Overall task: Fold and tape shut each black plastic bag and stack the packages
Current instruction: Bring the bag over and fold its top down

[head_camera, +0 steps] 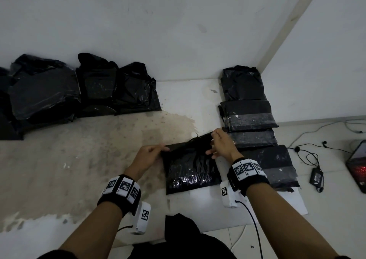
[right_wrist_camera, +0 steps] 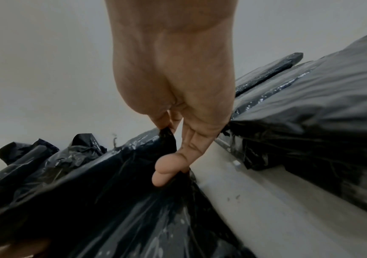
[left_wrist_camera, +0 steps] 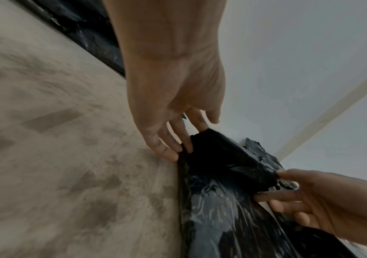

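A black plastic bag (head_camera: 190, 167) lies on the floor in front of me, its far edge folded over and lifted. My left hand (head_camera: 150, 155) pinches the fold's left corner (left_wrist_camera: 187, 151) between thumb and fingers. My right hand (head_camera: 219, 143) pinches the fold's right corner (right_wrist_camera: 167, 134), its other fingers resting on the plastic. A row of taped black packages (head_camera: 251, 118) lies right of the bag, overlapping one another toward the wall. No tape roll shows.
A heap of loose black bags (head_camera: 83, 88) sits at the back left against the wall (head_camera: 158, 30). White paper (head_camera: 293, 203) lies under the nearest package. Cables and a charger (head_camera: 316, 175) trail at the right, beside a dark device (head_camera: 358, 163). Stained floor (head_camera: 79, 159) spreads left.
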Motion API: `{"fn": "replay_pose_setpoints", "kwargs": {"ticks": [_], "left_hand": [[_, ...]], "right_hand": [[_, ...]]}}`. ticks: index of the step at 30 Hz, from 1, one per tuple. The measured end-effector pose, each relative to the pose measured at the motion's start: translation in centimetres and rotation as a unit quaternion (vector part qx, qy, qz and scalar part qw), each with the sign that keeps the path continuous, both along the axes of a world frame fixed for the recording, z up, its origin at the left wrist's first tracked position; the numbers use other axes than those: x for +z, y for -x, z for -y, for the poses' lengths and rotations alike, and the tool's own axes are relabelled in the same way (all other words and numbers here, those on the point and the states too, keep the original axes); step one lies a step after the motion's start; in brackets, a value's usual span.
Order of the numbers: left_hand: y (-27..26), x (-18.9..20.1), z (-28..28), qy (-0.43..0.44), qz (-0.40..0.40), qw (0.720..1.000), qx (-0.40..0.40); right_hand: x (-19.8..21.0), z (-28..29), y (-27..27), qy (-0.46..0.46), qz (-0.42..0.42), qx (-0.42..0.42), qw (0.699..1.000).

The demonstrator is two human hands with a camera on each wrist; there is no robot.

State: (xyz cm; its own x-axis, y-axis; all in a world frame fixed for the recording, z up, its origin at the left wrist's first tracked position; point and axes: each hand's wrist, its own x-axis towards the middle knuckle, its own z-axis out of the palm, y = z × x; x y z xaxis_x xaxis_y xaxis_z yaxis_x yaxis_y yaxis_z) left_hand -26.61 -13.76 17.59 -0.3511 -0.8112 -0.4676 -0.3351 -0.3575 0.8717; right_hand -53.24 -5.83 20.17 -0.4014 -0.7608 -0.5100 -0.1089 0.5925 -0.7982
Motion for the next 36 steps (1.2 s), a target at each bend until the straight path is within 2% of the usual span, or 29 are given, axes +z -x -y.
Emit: {"fn": "replay_pose_setpoints", "kwargs": {"ticks": [4,6,10,14,19,26,28,30,33,35,36], "left_hand": [[-0.5,0.5,-0.4,-0.024,0.020,0.999,0.022],[-0.3,0.8,-1.0,-0.039,0.019,0.998,0.034],[0.1,0.6,-2.7,-0.068,-0.011,0.996,0.057],[0.0,-0.3,-3.7,-0.080,-0.001,0.995,0.063],[-1.2,-1.9,-4.6,0.051,0.114,0.991,-0.042],[-1.4,-2.4,-6.2,0.158,0.190,0.965,-0.085],[-1.3,-2.4,-6.7,0.215,0.224,0.947,-0.084],[-0.9,-2.3,-7.3,0.319,0.268,0.902,-0.116],[-0.1,-2.7,-8.1,0.445,0.281,0.821,-0.220],[0.1,-3.4,-8.6,0.475,0.278,0.785,-0.284],[0.0,-3.6,-8.7,0.478,0.282,0.775,-0.302]], "right_hand": [[0.7,-0.9,-0.1,-0.006,0.065,-0.053,0.996],[0.9,-1.1,-0.4,-0.003,0.066,-0.054,0.996],[-0.4,-1.4,-0.8,0.008,0.019,-0.027,0.999],[-2.6,-2.5,-1.4,-0.007,-0.093,0.020,0.995],[-4.6,-4.6,-2.5,-0.006,-0.201,0.055,0.978],[-4.6,-4.9,-3.4,0.006,-0.297,0.093,0.950],[-4.4,-5.0,-3.6,-0.002,-0.312,0.106,0.944],[-4.2,-5.3,-4.1,0.003,-0.359,0.107,0.927],[-4.0,-6.1,-5.4,0.083,-0.494,0.107,0.859],[-4.5,-6.6,-6.6,0.148,-0.520,0.166,0.825],[-4.9,-7.0,-7.3,0.167,-0.519,0.217,0.810]]}}
